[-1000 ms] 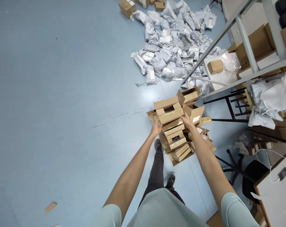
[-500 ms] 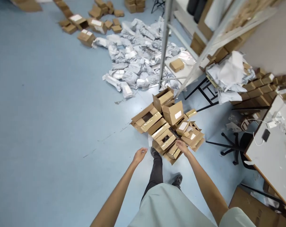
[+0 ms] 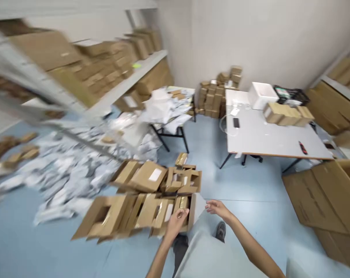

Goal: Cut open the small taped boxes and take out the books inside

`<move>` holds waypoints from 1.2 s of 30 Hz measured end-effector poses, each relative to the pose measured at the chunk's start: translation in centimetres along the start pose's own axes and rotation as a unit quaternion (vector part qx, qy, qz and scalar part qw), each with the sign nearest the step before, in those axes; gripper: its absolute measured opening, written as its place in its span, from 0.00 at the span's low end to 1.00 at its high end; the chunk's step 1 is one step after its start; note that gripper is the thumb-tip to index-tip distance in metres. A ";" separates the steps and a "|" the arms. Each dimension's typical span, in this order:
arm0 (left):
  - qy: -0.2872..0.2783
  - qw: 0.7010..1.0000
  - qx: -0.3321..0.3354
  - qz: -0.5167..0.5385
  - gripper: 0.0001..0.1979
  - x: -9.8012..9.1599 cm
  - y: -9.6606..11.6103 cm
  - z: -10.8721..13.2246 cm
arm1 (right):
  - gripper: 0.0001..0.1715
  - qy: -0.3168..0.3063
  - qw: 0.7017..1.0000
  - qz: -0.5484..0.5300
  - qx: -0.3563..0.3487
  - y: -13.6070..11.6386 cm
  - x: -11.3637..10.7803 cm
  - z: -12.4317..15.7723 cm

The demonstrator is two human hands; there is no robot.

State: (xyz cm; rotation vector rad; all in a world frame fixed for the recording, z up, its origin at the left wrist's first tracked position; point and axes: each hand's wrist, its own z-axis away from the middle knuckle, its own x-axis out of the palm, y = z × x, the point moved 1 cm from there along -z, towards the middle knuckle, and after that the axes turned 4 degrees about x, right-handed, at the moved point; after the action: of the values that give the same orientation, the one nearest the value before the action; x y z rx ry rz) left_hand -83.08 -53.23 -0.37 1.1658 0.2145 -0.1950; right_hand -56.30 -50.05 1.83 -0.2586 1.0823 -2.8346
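Note:
My left hand (image 3: 176, 222) is over the near edge of the open cartons, its fingers curled together; what they hold, if anything, is hidden. Just beyond it a small taped box (image 3: 183, 202) lies inside an open brown carton (image 3: 191, 211). On the other side, my right hand (image 3: 218, 208) has its fingertips closed at the corner of a thin white sheet (image 3: 199, 206), which hangs beside the carton. A row of flapped-open cartons (image 3: 147, 210) extends leftward over the floor. Behind them sits a carton with a white label (image 3: 148, 176).
Grey-white mailing bags (image 3: 61, 173) are heaped on the floor at left, below a metal shelf (image 3: 128, 83) of boxes. A small table (image 3: 175, 129) bears white papers. At right stand a desk (image 3: 250, 135) with boxes and a phone, and a large carton (image 3: 322, 197).
The view has swung right, bringing the desk and wall forward. My hands have come closer together beside the cartons. A white sheet now shows at my right fingertips.

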 end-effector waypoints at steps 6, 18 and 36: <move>-0.260 0.963 0.064 -0.008 0.35 21.4 14.0 -1.8 | 0.51 0.075 0.985 -0.123 -0.091 -1.2 -16.7 8.3; -0.445 0.891 0.065 -0.066 0.27 40.2 23.8 -7.2 | 0.45 0.217 0.941 -0.232 -0.121 -0.8 -35.2 12.4; -0.458 0.869 0.185 0.021 0.24 72.2 48.9 -33.8 | 0.40 0.342 0.918 -0.119 -0.159 -22.3 -70.3 7.3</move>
State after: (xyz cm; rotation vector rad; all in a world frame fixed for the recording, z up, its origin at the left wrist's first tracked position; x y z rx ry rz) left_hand -2.94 -6.34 10.87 1.3323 -0.7195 -0.7494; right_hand 13.38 -27.67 13.43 0.6902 1.7380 -3.0132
